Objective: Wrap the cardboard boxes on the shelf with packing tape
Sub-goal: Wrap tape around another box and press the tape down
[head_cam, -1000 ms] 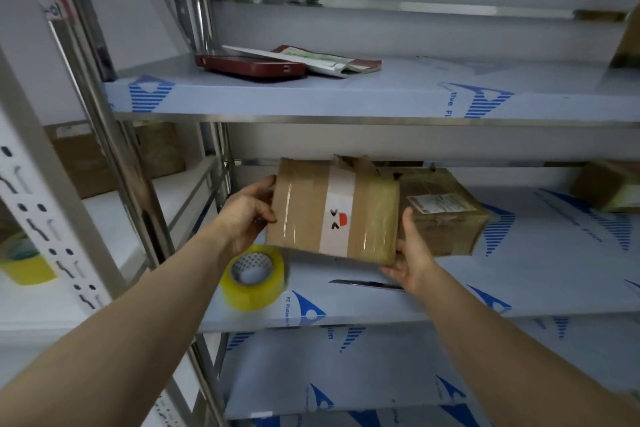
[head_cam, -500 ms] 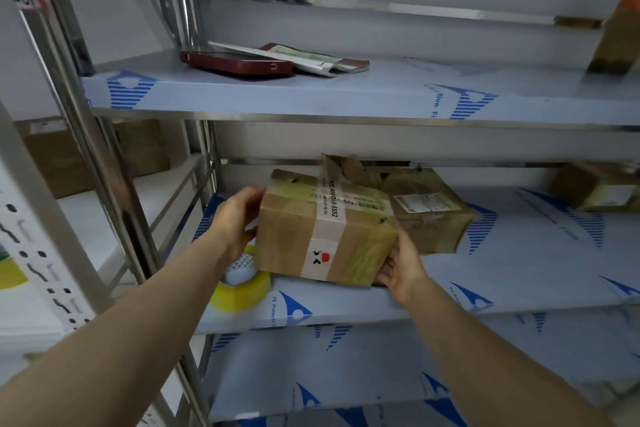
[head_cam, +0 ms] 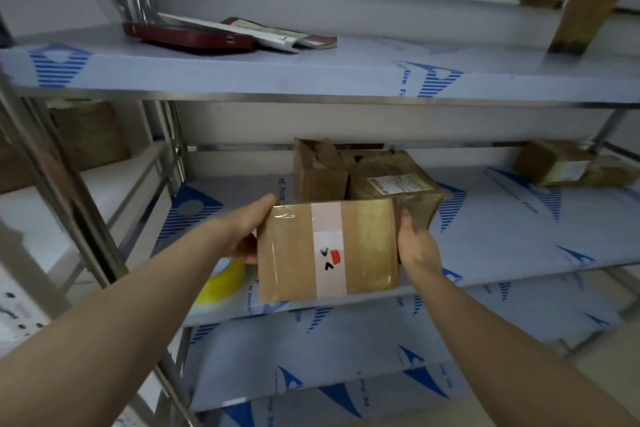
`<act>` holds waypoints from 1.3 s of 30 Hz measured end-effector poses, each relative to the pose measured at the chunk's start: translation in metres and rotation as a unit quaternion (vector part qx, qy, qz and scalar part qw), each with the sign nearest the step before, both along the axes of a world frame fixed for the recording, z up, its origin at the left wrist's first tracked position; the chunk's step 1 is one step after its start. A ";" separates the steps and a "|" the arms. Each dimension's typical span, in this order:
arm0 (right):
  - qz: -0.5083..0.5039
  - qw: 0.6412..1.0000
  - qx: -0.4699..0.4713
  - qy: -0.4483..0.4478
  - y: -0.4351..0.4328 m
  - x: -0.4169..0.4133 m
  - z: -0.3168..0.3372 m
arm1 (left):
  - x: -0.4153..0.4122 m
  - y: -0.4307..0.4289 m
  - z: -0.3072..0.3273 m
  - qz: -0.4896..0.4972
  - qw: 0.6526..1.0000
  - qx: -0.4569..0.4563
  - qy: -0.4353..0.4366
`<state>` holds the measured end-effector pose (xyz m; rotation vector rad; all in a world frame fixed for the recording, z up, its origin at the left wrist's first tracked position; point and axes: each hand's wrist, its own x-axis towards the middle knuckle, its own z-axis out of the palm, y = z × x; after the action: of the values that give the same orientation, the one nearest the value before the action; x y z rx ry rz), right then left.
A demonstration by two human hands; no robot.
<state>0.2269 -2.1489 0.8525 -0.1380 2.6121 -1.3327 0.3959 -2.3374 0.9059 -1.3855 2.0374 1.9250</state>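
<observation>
1. Gripping the left end of the taped cardboard box with the left hand, arm outstretched.
2. Clamping its right end with the right hand, fingers curled.
3. Holding it over the middle shelf front edge.

cardboard box: tips back so its white-strip face looks at the camera again, now lower and nearer the shelf front edge | left hand: slides down its left side | right hand: moves up its right side | tape roll: now mostly hidden behind it
</observation>
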 end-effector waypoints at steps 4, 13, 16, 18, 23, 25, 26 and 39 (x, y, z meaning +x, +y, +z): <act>-0.006 0.999 0.045 -0.017 0.009 -0.006 -0.017 | -0.009 0.011 -0.001 -0.042 0.998 -0.039 -0.039; 0.007 0.980 -0.109 -0.163 -0.011 -0.009 -0.024 | -0.022 0.008 -0.018 0.034 0.995 -0.083 0.032; 0.020 0.954 -0.197 -0.225 -0.017 -0.007 -0.024 | -0.021 0.009 -0.030 0.072 0.994 -0.059 0.064; 0.002 0.962 -0.192 -0.192 -0.018 -0.006 -0.022 | -0.021 0.008 -0.036 0.075 0.991 -0.073 0.078; -0.004 0.973 -0.223 0.054 -0.004 0.012 -0.026 | -0.017 0.016 -0.039 -0.067 0.843 -0.532 0.033; 0.034 0.963 -0.239 0.120 0.002 0.018 -0.031 | -0.025 0.032 -0.038 -0.160 0.787 -0.589 0.092; 0.048 0.958 -0.245 0.143 0.005 0.020 -0.033 | -0.031 0.041 -0.038 -0.210 0.774 -0.589 0.105; 0.175 0.938 -0.109 0.279 0.019 0.014 -0.030 | -0.073 0.068 -0.052 -0.358 0.679 -0.640 -0.018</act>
<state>0.2411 -2.1294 0.8223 -1.1115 2.6482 -1.6148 0.3225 -2.2691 0.8538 -0.2699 3.2232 -0.0303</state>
